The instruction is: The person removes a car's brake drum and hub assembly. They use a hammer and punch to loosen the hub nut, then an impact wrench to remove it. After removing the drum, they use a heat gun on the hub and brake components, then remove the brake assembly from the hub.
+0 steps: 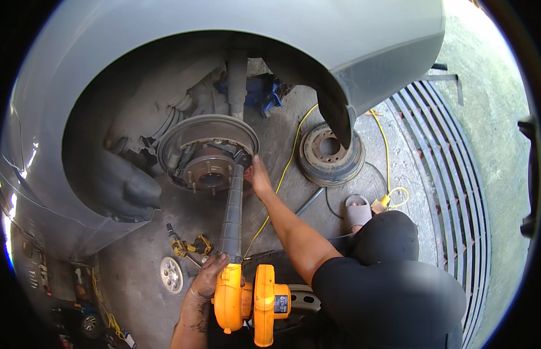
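My left hand (207,276) is closed around the side of an orange electric blower (228,296), near the base of its long dark nozzle (232,227). The nozzle tip points into an open drum brake, against the brake shoes and beside the wheel hub (210,174) with its studs. My right hand (259,176) reaches forward to the right rim of the brake backing plate (176,135), close to the nozzle tip. Its fingers are partly hidden there, so their grip does not show.
A grey car's wheel arch (294,43) overhangs the brake. Right of it lies a removed brake drum (317,166). A yellow cable (288,166) crosses the floor. A yellow-black impact wrench (189,245) and a hub cap (171,275) lie left. A floor grate (456,221) curves along the right.
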A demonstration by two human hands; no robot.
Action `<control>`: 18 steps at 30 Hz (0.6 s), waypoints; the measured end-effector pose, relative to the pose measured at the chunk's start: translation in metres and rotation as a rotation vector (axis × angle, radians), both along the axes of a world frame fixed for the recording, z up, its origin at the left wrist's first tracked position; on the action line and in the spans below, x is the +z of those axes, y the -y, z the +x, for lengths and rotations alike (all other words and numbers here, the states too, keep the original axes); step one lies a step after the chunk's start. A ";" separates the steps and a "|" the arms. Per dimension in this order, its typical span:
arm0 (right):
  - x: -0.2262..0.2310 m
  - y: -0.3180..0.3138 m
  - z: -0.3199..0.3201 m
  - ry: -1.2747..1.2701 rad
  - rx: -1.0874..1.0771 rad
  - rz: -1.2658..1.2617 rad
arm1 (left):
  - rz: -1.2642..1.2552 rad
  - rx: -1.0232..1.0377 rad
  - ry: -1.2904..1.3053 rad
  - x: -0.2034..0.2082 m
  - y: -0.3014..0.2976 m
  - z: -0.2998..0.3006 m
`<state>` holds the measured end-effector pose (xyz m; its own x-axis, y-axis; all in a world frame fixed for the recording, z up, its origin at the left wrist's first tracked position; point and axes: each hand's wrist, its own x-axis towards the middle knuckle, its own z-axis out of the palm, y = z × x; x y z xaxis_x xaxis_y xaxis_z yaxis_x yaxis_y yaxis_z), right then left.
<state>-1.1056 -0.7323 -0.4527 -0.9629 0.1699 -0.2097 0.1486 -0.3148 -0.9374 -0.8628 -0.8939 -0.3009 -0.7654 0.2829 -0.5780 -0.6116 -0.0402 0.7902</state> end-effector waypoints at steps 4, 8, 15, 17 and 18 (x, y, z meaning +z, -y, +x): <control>0.046 0.006 -0.014 -0.083 -0.104 0.341 | -0.098 0.027 -0.053 0.006 -0.008 0.004; 0.063 0.008 -0.025 -0.536 -0.094 0.530 | -0.047 0.163 -0.018 0.012 -0.008 0.010; 0.013 0.008 0.001 -0.146 -0.148 -0.198 | 0.035 0.216 0.030 0.002 0.002 0.017; 0.008 0.009 0.005 0.141 -0.001 -0.627 | 0.056 0.199 -0.004 -0.006 0.004 0.019; 0.007 0.008 0.006 0.224 0.017 -0.658 | 0.042 0.213 0.020 -0.010 0.006 0.020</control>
<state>-1.0998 -0.7406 -0.4457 -0.8859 -0.0751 -0.4577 0.3256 -0.8034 -0.4985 -0.8423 -0.8994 -0.3109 -0.7988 0.1397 -0.5852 -0.6015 -0.2029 0.7727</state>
